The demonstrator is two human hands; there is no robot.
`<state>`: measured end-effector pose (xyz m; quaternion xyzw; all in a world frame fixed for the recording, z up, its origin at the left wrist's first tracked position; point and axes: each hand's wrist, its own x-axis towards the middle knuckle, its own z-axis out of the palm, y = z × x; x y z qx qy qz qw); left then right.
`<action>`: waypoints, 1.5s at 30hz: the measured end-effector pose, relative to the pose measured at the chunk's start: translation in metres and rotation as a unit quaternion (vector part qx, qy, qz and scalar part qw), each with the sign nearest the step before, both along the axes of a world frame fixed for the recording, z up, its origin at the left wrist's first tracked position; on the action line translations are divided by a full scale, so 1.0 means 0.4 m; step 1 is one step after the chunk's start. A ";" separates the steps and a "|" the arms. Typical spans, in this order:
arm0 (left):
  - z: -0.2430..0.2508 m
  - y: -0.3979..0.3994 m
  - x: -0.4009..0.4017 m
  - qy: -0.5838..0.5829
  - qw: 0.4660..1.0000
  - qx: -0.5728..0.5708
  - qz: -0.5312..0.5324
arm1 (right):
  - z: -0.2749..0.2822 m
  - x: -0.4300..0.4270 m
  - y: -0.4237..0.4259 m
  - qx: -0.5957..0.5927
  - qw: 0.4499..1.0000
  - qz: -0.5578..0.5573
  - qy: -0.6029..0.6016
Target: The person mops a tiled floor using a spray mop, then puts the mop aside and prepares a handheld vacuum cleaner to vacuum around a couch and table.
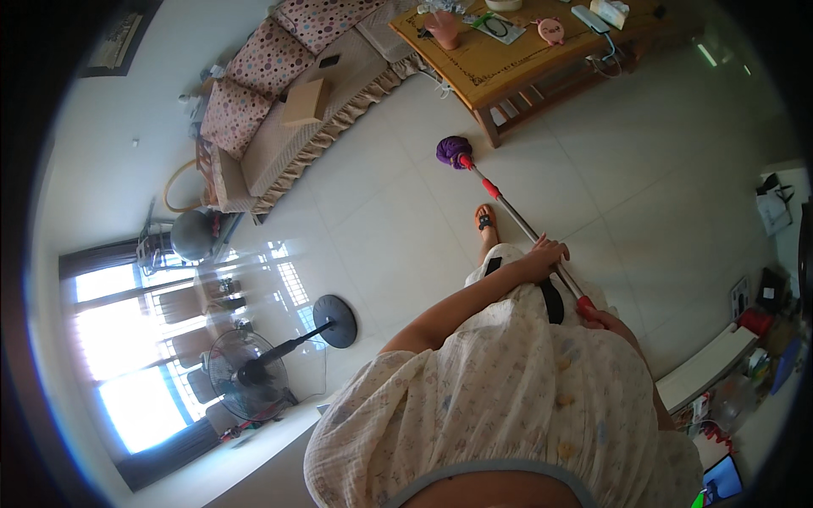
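A mop with a steel pole (516,216) and red plastic fittings slants across the floor before me. My left hand (545,258) is wrapped around the middle of the pole. Lower down, my right hand (606,319) grips the pole near its red upper end; part of that hand is hidden against my dress. The purple mop head (453,152) looks twisted into a bundle and rests on the pale tiled floor (387,190), close to a leg of the wooden table (489,127). My sandalled foot (486,219) stands beside the pole.
A sofa (336,82) with dotted cushions lines the far left, a cardboard box (306,101) on its seat. A pedestal fan (335,320) with a thin cord stands at left. At right are a low white cabinet (705,368) and assorted items. A pink cup (443,32) sits on the table.
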<state>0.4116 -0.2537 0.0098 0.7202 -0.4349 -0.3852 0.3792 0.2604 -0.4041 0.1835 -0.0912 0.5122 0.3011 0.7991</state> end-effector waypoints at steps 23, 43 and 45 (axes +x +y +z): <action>-0.135 0.197 0.626 -0.207 0.955 0.083 0.198 | -0.197 0.642 0.229 0.020 0.991 -0.076 -0.112; -0.254 0.331 0.729 -0.180 0.960 0.091 0.193 | -0.224 0.707 0.382 -0.003 0.985 -0.150 -0.083; -0.231 0.314 0.670 -0.197 0.957 0.045 0.207 | -0.229 0.649 0.384 0.051 0.980 -0.176 -0.083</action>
